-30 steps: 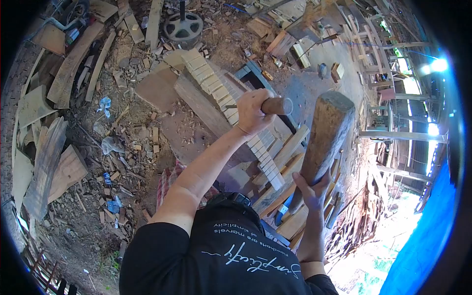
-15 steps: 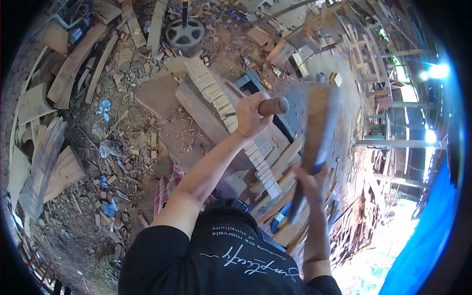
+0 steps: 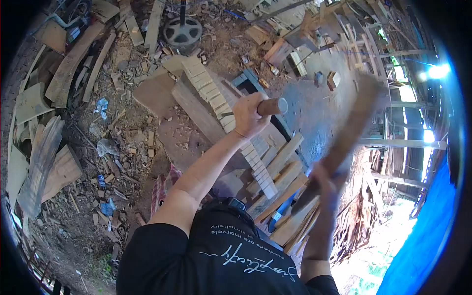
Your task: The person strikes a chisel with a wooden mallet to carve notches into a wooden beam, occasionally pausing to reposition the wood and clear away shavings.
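Note:
My left hand [image 3: 249, 118] is closed around the round wooden handle of what looks like a chisel [image 3: 271, 106]. The handle's butt end faces up and right; a short dark piece, apparently the blade, shows past the fist over a long pale wood strip [image 3: 211, 93]. Evenly spaced crosswise lines mark this strip, which lies diagonally on thicker boards. On the right, my right hand [image 3: 328, 179] grips a long wooden mallet [image 3: 351, 128], smeared by motion. It tilts up and right, apart from the chisel handle. The chisel's tip is hard to make out.
Loose planks [image 3: 280, 172] lie beside the strip, near a blue-handled tool [image 3: 275, 220]. A spoked wheel-shaped base [image 3: 182, 32] stands at the back. Offcuts and litter cover the ground at left, with long boards [image 3: 76, 61]. A blue tarp [image 3: 423, 236] hangs at right.
The mallet has swung right, away from the chisel handle, and now leans further over. My right hand has moved slightly right with it. My left hand stays nearly in place.

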Available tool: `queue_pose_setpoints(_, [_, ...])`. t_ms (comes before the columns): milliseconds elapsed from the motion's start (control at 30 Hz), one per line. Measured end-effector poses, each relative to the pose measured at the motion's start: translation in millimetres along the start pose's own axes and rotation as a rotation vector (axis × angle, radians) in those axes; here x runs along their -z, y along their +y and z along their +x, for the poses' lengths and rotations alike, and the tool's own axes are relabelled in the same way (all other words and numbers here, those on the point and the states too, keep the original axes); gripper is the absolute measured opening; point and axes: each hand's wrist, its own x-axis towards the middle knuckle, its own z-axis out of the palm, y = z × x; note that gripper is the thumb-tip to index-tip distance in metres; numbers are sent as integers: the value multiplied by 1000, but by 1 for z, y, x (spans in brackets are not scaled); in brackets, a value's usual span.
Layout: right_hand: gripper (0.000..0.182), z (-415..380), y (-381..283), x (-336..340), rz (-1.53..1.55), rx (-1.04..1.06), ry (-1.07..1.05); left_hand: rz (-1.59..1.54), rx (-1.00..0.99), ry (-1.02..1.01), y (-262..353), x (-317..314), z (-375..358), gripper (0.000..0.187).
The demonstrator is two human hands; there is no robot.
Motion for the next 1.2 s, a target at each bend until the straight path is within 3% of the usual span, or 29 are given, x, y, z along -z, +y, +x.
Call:
queue_pose_setpoints(33, [47, -5, -29, 7, 94, 203, 161, -9, -15, 9, 1, -2, 2, 22])
queue_pose_setpoints(67, [40, 6, -43, 34, -426, 830, 120, -11, -11, 11, 1, -4, 2, 22])
queue_pose_setpoints(100, [35, -9, -66, 16, 348, 475, 344, -17, -14, 10, 0, -4, 3, 22])
queue_pose_setpoints(167, [33, -3, -53, 21, 556, 766, 98, -14, -13, 7, -3, -2, 1, 22])
queue_pose_setpoints(200, [33, -4, -41, 5, 556, 766, 94, -22, -9, 7, -3, -3, 0, 22])
queue_pose_setpoints(300, [57, -21, 6, -65, -284, 208, -164, -12, 13, -16, -1, -10, -7, 21])
queue_pose_setpoints(333, [57, -14, 4, -58, -278, 224, -150, 16, 32, -13, -3, -15, -1, 21])
queue_pose_setpoints(400, [59, -6, -5, -27, -270, -35, -158, 5, 32, -3, -4, -8, 7, 20])
queue_pose_setpoints(433, [58, -11, -22, -15, -182, 22, 3, -21, 40, -30, 0, -5, 1, 20])
queue_pose_setpoints(467, [47, -10, -18, 6, 16, 108, -7, -55, 38, -4, 2, -6, 3, 19])
queue_pose_setpoints(500, [35, -8, -41, 14, 93, 480, 63, -56, 40, -3, 2, -7, 2, 19])
queue_pose_setpoints(533, [28, -1, -35, 53, -244, 554, -60, -43, 19, 8, 1, -7, 2, 19])
queue_pose_setpoints(567, [26, -15, -72, 16, 566, 557, 17, -27, -2, 18, -1, -6, 1, 19])
queue_pose_setpoints(600, [26, -17, -66, 7, 568, 554, 12, -22, 2, 18, -2, -5, 0, 19])
queue_pose_setpoints(700, [37, -17, -12, -22, -188, 11, -244, -36, 16, 16, -5, -3, -3, 19])
queue_pose_setpoints(800, [48, 5, 6, -49, -197, 27, -400, 33, 91, 51, -36, 4, -14, 19])
queue_pose_setpoints(867, [58, -4, 9, -24, -120, -53, -221, 48, 96, 15, -48, 20, -34, 19])
queue_pose_setpoints(900, [57, -2, 22, -8, 20, -61, -92, 54, 115, 7, -47, 21, -42, 19])
queue_pose_setpoints(1000, [48, -1, -34, 11, 315, 106, -19, -37, 122, 2, -20, 22, -25, 21])
queue_pose_setpoints(1033, [44, -1, -43, 11, 368, 150, 0, -51, 48, -89, -9, 23, -18, 21])
queue_pose_setpoints(1167, [50, -4, -21, 6, 320, 243, 5, 51, -38, -256, 4, 28, -12, 20])
queue_pose_setpoints(1200, [47, -8, -13, 4, 296, 153, -10, 54, -40, -254, 3, 31, -10, 20])
